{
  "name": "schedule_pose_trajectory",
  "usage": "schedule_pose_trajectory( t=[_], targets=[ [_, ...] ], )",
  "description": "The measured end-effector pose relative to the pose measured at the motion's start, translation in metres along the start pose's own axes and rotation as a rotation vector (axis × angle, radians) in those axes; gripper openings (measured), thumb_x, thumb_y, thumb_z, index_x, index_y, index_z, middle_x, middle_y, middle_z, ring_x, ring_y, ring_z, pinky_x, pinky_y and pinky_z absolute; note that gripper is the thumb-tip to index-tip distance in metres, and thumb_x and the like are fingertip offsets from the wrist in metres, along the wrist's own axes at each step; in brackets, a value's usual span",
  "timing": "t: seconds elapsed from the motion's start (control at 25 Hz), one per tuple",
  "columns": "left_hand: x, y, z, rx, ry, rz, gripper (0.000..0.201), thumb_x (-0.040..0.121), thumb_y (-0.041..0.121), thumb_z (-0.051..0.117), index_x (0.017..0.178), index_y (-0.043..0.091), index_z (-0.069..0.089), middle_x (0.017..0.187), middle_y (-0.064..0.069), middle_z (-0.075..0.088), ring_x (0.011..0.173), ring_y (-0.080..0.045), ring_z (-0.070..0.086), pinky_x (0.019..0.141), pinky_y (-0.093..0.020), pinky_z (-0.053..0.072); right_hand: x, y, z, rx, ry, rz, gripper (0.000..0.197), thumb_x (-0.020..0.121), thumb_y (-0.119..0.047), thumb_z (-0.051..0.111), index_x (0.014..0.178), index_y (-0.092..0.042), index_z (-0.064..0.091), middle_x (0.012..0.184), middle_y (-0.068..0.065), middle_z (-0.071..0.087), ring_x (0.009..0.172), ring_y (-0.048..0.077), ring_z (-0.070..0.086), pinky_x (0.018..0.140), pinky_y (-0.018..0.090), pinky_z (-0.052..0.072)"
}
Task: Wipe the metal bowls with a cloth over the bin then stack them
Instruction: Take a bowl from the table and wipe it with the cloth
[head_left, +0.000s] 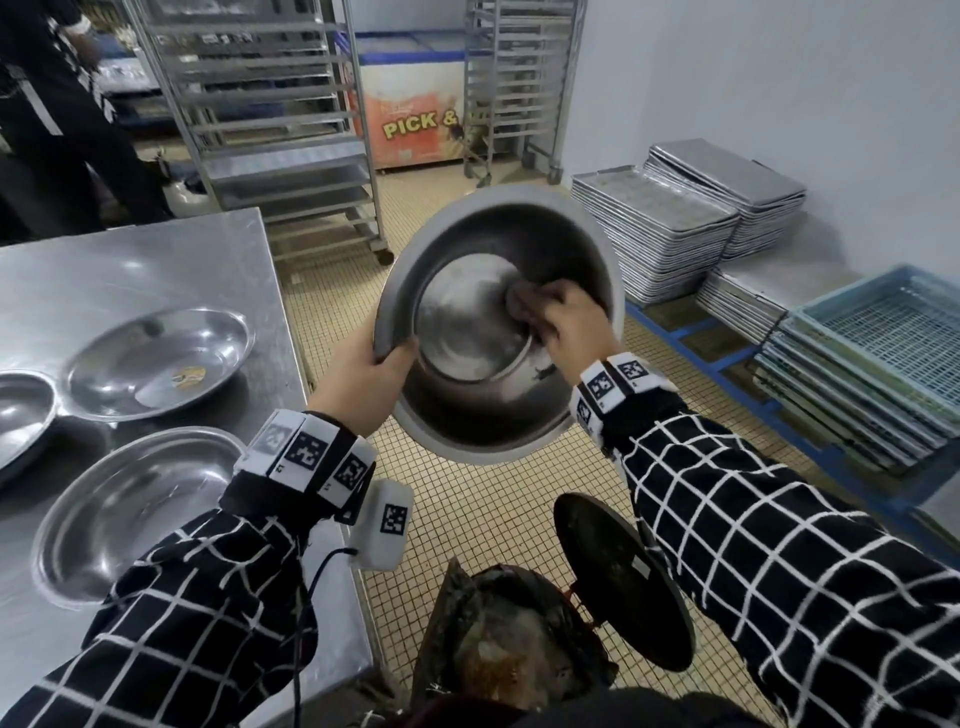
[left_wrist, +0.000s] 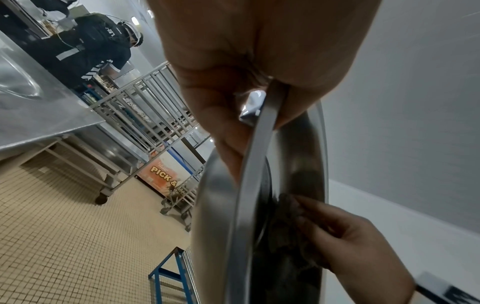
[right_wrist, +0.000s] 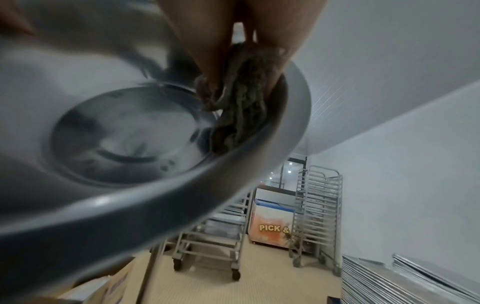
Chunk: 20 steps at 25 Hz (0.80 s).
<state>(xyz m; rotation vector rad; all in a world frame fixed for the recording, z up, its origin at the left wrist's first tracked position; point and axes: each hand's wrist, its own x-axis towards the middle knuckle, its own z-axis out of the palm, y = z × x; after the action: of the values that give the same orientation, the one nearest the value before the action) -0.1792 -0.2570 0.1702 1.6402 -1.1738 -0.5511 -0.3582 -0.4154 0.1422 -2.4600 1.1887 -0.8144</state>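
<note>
We hold one metal bowl (head_left: 498, 322) up in the air with its open side tilted toward us, so the inside faces the wiping hand and anything loosened should drop toward the bin (head_left: 514, 644) standing open on the floor below, a little nearer to us than the bowl. Our left hand (head_left: 363, 379) is clamped on the bowl's left rim, thumb inside and fingers behind, which steadies it against the push of the wipe. Our right hand (head_left: 569, 322) is bunched round a dark cloth (head_left: 522, 306) and presses it against the inner wall at the edge of the flat base; in the right wrist view the cloth (right_wrist: 239, 107) lies crumpled under our fingertips, touching the metal. The bin's lid (head_left: 623, 582) stands open, clear of the mouth.

On the steel counter (head_left: 156, 260) to our left three more shallow bowls lie apart and unstacked; the far one (head_left: 161, 358) carries a smear of food. We judge this bowl to be mid-wipe, with those three still to clean and no stack begun
</note>
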Motion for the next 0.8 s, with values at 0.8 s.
schedule_pose_trajectory(
  t=[0.8],
  targets=[
    [-0.01, 0.012, 0.016, -0.239, 0.133, 0.123, 0.017, 0.098, 0.029, 0.047, 0.109, 0.02, 0.056, 0.087, 0.015, 0.061, 0.072, 0.016, 0.058, 0.063, -0.004, 0.043, -0.066, -0.065, 0.059, 0.018, 0.0, -0.154, 0.056, 0.099, -0.045, 0.013, 0.148, -0.023, 0.029, 0.153, 0.001, 0.031, 0.143, 0.017, 0.022, 0.118, 0.04, 0.013]
  ],
)
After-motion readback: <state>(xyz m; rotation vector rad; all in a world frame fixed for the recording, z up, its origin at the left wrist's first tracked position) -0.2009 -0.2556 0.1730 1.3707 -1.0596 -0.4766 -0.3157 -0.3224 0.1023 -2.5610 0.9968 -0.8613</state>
